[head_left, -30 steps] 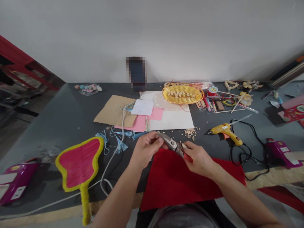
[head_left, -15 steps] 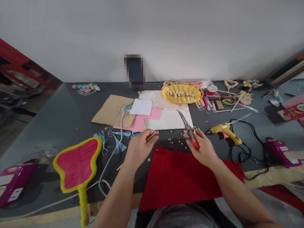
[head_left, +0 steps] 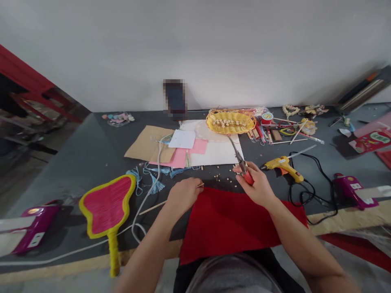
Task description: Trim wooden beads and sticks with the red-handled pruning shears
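My left hand [head_left: 185,194] is closed on a thin wooden stick [head_left: 152,207]. The stick's short end pokes out past my fingertips, while its long end runs back under my forearm toward the left. In my right hand [head_left: 255,185] is a pair of red-handled pruning shears [head_left: 241,162], the curved blades pointing up and away from me; whether the blades are parted is hard to make out. Small pale wooden bits [head_left: 217,178] lie scattered on the dark table between my hands. Below both hands a red cloth [head_left: 241,219] spreads over the table edge onto my lap.
Several wooden pieces lie in a yellow woven basket [head_left: 230,127]. A yellow glue gun [head_left: 284,166] with a black cord [head_left: 320,162] is at right. To my left are a pink-and-yellow fan [head_left: 106,205], blue tassels [head_left: 156,185] and a white cable [head_left: 152,185]. Papers [head_left: 149,142] lie beyond.
My left hand has dropped lower and turned, bringing more of the stick into view. The shears, still in my right hand, have tilted more upright. The head view has shifted slightly.
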The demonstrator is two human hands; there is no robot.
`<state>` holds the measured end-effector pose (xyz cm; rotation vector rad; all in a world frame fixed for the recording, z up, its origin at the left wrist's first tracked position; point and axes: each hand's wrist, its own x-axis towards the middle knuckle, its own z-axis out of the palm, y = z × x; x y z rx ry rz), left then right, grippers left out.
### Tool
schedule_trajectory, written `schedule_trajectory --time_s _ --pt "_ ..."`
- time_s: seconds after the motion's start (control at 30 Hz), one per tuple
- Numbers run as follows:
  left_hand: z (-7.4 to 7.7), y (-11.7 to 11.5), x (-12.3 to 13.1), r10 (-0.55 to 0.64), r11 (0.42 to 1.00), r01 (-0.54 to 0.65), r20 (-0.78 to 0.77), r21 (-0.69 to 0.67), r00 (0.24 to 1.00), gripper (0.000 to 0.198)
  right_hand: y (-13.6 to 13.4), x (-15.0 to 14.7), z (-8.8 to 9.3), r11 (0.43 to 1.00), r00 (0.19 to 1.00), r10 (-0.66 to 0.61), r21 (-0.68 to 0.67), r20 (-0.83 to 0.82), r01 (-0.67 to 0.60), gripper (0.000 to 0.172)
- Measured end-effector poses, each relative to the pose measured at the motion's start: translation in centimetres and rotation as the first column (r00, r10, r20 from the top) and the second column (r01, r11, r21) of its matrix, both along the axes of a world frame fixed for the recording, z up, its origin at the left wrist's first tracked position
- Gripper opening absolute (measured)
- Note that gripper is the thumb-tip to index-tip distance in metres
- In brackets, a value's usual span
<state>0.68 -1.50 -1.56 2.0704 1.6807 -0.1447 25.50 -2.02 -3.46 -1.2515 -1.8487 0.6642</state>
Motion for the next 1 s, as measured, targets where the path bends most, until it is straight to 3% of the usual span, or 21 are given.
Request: schedule_trajectory --time_s 0.17,0.33,0.6,0.8,1.0 --pt "0.4 1.9 1.2 0.005 0.996 -0.010 0.059 0.088 0.998 0.020 -1.1 1.1 2.2 0.996 0.995 0.018 -0.081 -0.097 -0.026 0.019" --pt "-0.9 3.7 3.8 0.001 0.997 -0.006 0.064 0.081 0.998 0.016 -3.0 2.1 2.9 0.991 0.991 0.005 -0.135 -0.134 -0.023 0.017" --pt "-1.2 3.7 5.2 -0.079 0.993 0.060 0.213 0.098 0.974 0.024 -5.2 2.8 1.8 0.981 0.987 -0.076 -0.190 -0.141 0.049 0.016" --pt "-1.4 2.7 4.2 -0.084 0.987 0.061 0.158 0.146 0.984 0.024 -6.4 3.1 0.3 0.967 0.972 -0.131 -0.240 -0.197 0.082 0.015" --pt "-1.7 2.3 5.7 -0.093 0.986 0.080 0.082 0.149 0.992 0.021 -6.6 2.6 -0.9 0.961 0.959 -0.156 -0.260 -0.237 0.092 0.016"
